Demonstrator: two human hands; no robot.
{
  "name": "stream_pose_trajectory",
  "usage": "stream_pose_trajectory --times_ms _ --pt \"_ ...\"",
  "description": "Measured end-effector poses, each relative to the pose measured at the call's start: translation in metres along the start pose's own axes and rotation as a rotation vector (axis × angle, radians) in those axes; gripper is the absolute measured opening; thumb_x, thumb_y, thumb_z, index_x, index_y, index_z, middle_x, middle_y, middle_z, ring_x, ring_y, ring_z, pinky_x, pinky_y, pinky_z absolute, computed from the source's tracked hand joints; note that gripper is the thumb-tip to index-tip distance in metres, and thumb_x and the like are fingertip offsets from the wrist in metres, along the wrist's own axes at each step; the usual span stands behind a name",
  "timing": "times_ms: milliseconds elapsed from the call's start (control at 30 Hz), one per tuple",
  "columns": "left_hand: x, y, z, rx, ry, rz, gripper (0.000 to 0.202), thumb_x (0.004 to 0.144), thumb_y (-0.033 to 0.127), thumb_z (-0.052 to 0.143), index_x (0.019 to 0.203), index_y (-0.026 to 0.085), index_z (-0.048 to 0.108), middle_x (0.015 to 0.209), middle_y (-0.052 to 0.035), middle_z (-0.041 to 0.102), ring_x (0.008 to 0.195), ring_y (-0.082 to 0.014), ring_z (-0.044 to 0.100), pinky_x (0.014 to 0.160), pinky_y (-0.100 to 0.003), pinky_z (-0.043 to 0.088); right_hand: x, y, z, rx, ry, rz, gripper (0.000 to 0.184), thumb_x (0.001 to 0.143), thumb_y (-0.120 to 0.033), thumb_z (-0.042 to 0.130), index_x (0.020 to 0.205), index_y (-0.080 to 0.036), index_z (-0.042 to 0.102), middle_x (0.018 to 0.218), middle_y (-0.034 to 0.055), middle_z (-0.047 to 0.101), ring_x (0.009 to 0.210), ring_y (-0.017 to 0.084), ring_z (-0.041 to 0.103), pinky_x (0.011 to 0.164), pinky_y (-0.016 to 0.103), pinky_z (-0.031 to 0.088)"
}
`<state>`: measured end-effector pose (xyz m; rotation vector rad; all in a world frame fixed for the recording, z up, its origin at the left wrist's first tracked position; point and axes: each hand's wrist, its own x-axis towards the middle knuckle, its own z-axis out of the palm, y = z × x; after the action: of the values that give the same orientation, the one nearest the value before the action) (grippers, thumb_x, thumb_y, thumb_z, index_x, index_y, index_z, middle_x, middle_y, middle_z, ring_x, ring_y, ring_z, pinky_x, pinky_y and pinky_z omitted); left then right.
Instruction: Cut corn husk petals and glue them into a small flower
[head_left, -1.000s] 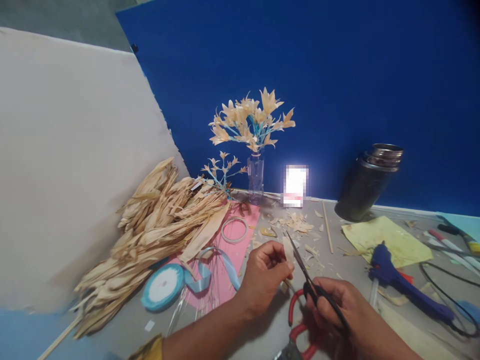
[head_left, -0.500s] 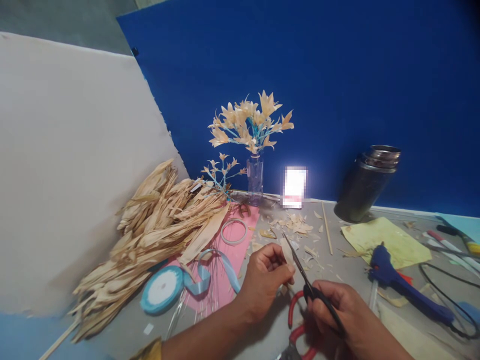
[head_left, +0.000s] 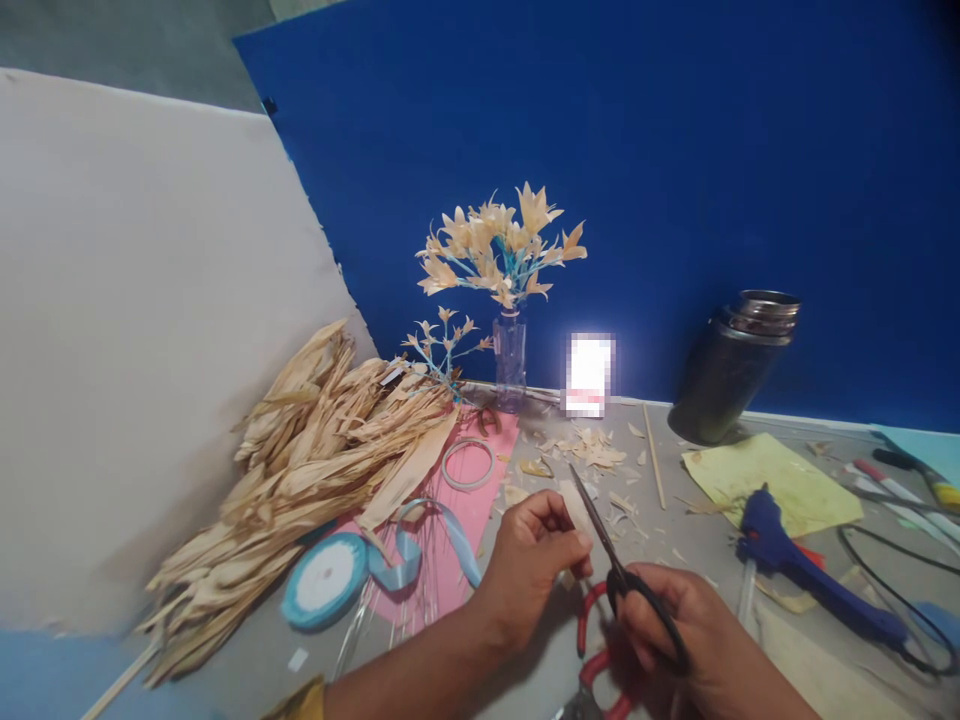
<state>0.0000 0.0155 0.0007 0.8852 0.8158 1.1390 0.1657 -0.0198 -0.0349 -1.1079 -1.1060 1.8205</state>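
My left hand [head_left: 529, 565] pinches a small pale strip of corn husk [head_left: 576, 506] upright above the table. My right hand [head_left: 682, 635] grips black-handled scissors [head_left: 615, 560], whose blades point up and left along the right edge of the strip. Beneath both hands lies a red-handled tool [head_left: 592, 650], partly covered. Husk trimmings [head_left: 592, 450] are scattered just beyond the hands.
A pile of dried corn husks [head_left: 315, 460] lies at the left on a pink sheet [head_left: 457, 520], with a blue ribbon spool [head_left: 324, 578] and a tape ring [head_left: 467, 463]. A vase of husk flowers [head_left: 510, 290] and a dark flask [head_left: 731, 365] stand at the back. A blue glue gun [head_left: 795, 560] lies right.
The scissors and both hands have shifted very slightly; the blades stay against the husk strip. Nothing else on the table has moved.
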Motion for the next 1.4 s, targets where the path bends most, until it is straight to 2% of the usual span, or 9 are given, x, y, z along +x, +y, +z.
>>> stream_pose_trajectory --times_ms 167,333,433,633,733,833,933,1000,1400 --pt "-0.001 0.004 -0.004 0.038 -0.07 -0.057 0.013 0.067 0.023 0.073 0.067 0.015 0.063 0.062 0.0004 0.056 0.055 -0.0098 0.049 0.059 -0.025 0.037 -0.005 -0.017 -0.002 -0.006 0.002 -0.03 0.059 0.079 -0.074 0.065 0.069 -0.016 0.06 0.056 -0.0025 0.049 0.047 0.008 0.036 0.043 0.022 0.022" --pt "-0.006 0.005 -0.006 0.119 -0.298 -0.286 0.007 0.06 0.022 0.064 0.063 0.016 0.062 0.057 -0.0025 0.059 0.053 -0.0137 0.051 0.057 -0.027 0.041 -0.006 -0.031 -0.011 0.058 0.048 -0.14 0.044 0.074 -0.055 0.08 0.086 -0.015 0.067 0.063 -0.0033 0.052 0.055 0.01 0.046 0.052 0.022 0.037" --pt "-0.006 0.005 -0.006 0.219 -0.366 -0.297 0.009 0.061 0.023 0.064 0.059 0.016 0.06 0.055 -0.0034 0.059 0.053 -0.0139 0.051 0.056 -0.027 0.041 -0.007 -0.035 -0.013 0.092 0.07 -0.126 0.039 0.07 -0.043 0.085 0.093 -0.016 0.068 0.069 -0.0029 0.057 0.059 0.012 0.051 0.055 0.023 0.042" --pt "-0.002 0.007 -0.003 0.155 -0.233 -0.246 0.015 0.067 0.027 0.071 0.064 0.017 0.06 0.054 0.0002 0.056 0.052 -0.0133 0.052 0.055 -0.027 0.042 -0.011 -0.038 -0.004 0.032 0.214 -0.153 0.037 0.065 -0.035 0.088 0.087 -0.017 0.064 0.066 -0.0038 0.056 0.057 0.011 0.05 0.052 0.022 0.041" --pt "0.001 0.009 -0.003 0.007 -0.142 -0.219 0.015 0.066 0.023 0.074 0.064 0.015 0.061 0.065 -0.0002 0.06 0.057 -0.0117 0.056 0.059 -0.025 0.045 -0.011 -0.037 -0.003 0.033 0.143 -0.119 0.041 0.066 -0.04 0.089 0.087 -0.017 0.063 0.069 -0.0018 0.058 0.061 0.013 0.053 0.055 0.024 0.043" --pt "0.005 0.014 -0.007 -0.146 -0.139 -0.224 0.015 0.066 0.02 0.073 0.064 0.015 0.059 0.075 -0.0039 0.067 0.062 -0.0156 0.064 0.061 -0.028 0.048 -0.011 -0.036 -0.008 0.022 -0.032 -0.045 0.049 0.071 -0.059 0.082 0.081 -0.016 0.063 0.067 -0.0015 0.054 0.058 0.012 0.046 0.052 0.023 0.04" --pt "0.008 0.02 -0.013 -0.24 -0.158 -0.212 0.015 0.065 0.019 0.071 0.062 0.016 0.056 0.068 -0.0048 0.068 0.059 -0.0184 0.066 0.059 -0.029 0.049 -0.014 -0.034 -0.014 -0.031 -0.21 -0.018 0.06 0.073 -0.074 0.072 0.076 -0.015 0.061 0.068 0.0009 0.055 0.059 0.012 0.043 0.051 0.024 0.037" --pt "0.01 0.023 -0.016 -0.274 -0.156 -0.198 0.013 0.064 0.017 0.069 0.061 0.015 0.056 0.064 -0.004 0.066 0.056 -0.018 0.065 0.058 -0.029 0.049 -0.015 -0.033 -0.017 -0.069 -0.271 0.011 0.06 0.073 -0.073 0.072 0.077 -0.015 0.061 0.067 0.0014 0.055 0.059 0.012 0.045 0.052 0.023 0.035" --pt "0.011 0.027 -0.02 -0.289 -0.217 -0.136 0.013 0.064 0.018 0.069 0.062 0.015 0.056 0.063 -0.0041 0.066 0.052 -0.0167 0.062 0.057 -0.03 0.049 -0.015 -0.035 -0.02 -0.204 -0.298 -0.006 0.066 0.071 -0.08 0.068 0.079 -0.015 0.062 0.063 0.0007 0.055 0.056 0.012 0.045 0.051 0.023 0.032"
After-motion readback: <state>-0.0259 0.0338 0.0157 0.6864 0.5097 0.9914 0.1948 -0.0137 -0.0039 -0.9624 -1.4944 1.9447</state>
